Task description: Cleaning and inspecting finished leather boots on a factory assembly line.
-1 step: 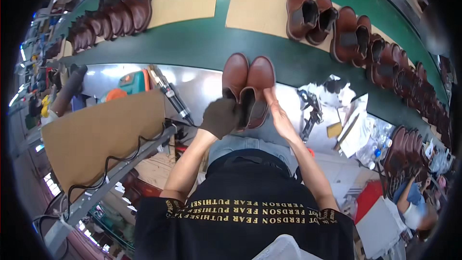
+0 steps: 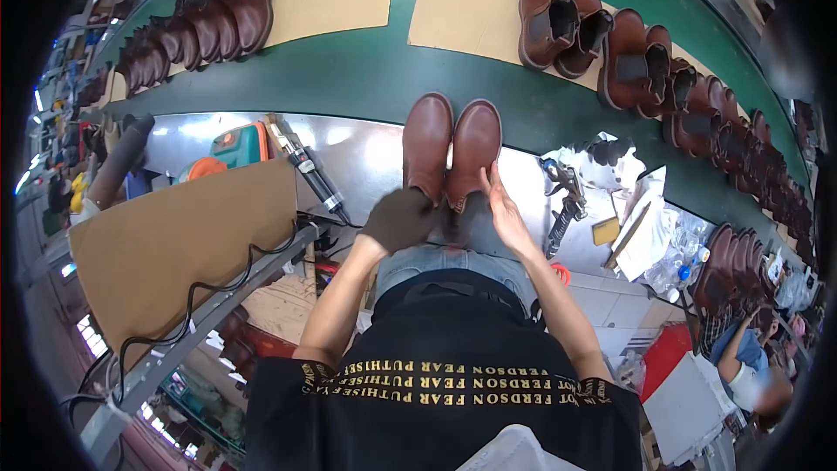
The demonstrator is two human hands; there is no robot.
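I look through left head-worn fisheye, facing steeply down over black shirt (image 2: 445, 331); left hand (image 2: 398, 221) and right hand (image 2: 507, 214) near, mid-frame; green worktop (image 2: 336, 78) farther off, bowed across top; straight edges bend toward rim.

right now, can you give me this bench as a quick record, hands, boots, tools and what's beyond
left hand: dark glove, at the near end of the left boot; exact grip hidden
right hand: bare, open, against the outer side of the right boot
boot pose: side by side, toes away from the person
tools: black-and-silver tool to the left, dark tool to the right
beyond: green tabletop with a left boot row and right boot row
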